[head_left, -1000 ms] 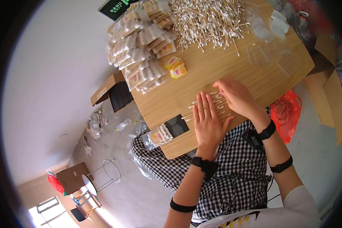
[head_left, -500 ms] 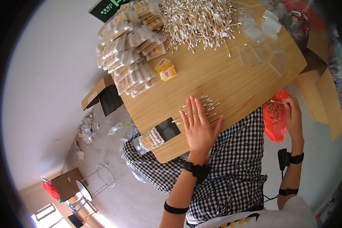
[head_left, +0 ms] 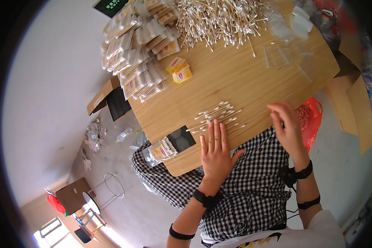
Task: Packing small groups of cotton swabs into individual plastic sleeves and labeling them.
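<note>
My left hand (head_left: 217,155) lies flat near the table's front edge, fingers stretched out over a small spread of cotton swabs (head_left: 219,110). Its fingertips touch the nearer swabs. To its left is a black pad (head_left: 182,139), and beside that a clear bag packed with cotton swabs and a yellow card (head_left: 163,151). My right hand (head_left: 289,130) is raised by the table's right front edge, thumb and fingers apart. I see nothing in it. Just behind it hangs a red plastic bag (head_left: 313,124) with reddish bits inside.
A large heap of loose cotton swabs (head_left: 221,20) covers the table's far side. Stacked filled packets (head_left: 132,53) stand far left, with yellow cards (head_left: 179,70) beside them. Empty clear bags (head_left: 277,56) lie at the right. Open cardboard boxes (head_left: 347,103) flank the table.
My right hand has moved left from the red bag to the table edge; the swab it held is no longer seen in it. My left hand has slid nearer, uncovering more swabs.
</note>
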`<state>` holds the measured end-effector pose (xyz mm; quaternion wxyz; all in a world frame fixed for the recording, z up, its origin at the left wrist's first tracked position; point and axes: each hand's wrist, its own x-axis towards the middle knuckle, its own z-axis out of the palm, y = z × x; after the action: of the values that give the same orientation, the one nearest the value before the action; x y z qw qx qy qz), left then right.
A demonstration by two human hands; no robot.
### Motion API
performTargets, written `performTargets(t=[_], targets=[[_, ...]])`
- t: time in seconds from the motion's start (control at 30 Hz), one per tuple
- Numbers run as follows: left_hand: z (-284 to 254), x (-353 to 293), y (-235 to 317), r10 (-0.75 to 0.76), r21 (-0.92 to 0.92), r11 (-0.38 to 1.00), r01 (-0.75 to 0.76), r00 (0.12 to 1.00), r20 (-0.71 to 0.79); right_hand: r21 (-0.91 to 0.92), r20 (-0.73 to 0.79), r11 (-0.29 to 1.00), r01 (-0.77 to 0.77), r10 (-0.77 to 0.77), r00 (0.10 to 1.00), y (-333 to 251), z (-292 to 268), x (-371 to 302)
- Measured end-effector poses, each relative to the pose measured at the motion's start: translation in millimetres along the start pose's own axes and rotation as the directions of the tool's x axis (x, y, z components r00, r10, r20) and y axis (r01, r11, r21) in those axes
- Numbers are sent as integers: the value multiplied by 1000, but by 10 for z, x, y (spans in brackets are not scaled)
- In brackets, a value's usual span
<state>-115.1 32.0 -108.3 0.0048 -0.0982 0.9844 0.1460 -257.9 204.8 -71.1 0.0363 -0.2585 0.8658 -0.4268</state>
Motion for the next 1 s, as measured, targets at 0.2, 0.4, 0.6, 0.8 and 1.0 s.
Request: performTargets(t=[0.2,0.4,0.6,0.8,1.0], targets=[[-22,-87,32,28,12,1000,-29,998,48,30,161,974,223,-225,961,-241,515,-16],[-25,-132,18,27,-44,999,-25,998,49,100,160,991,84,-100,982,-205,648,-53],[-151,-69,-89,-18,-207,978,7,998,-52,88,95,988,129,-137,986,-254,685,27],[-268,-100,-320,-342,-548,833,85,856,-388,34,56,987,154,-156,986,-282,678,144],[-357,-21,-510,-288,-373,916,146,887,-362,68,58,982,176,-180,982,-275,725,108]])
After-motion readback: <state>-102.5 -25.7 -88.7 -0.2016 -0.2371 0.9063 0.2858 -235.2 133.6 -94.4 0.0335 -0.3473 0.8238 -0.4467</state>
